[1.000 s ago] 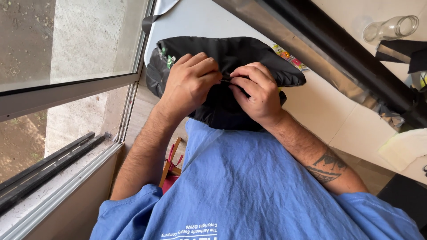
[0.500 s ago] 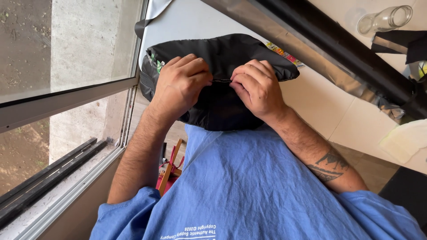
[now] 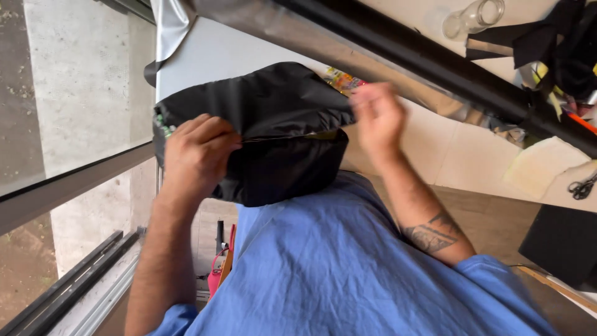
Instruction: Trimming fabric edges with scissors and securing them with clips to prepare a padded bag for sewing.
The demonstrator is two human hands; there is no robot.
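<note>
From the head camera, the person's left hand (image 3: pixel 198 155) is gripping a black fabric pouch (image 3: pixel 267 134) at its zip line, fingers curled over the cloth, seemingly to steady it against the blue shirt (image 3: pixel 348 267). The right hand (image 3: pixel 376 118) is hovering blurred just beside the pouch's far end, fingers loosely spread and holding nothing. A glass jar (image 3: pixel 474 15) is lying well apart, beyond the dark rail (image 3: pixel 435 62).

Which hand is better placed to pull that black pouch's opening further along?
Probably the right hand: it is at the open end of the black pouch, though blurred. The left hand grips the pouch, steadying it.
</note>
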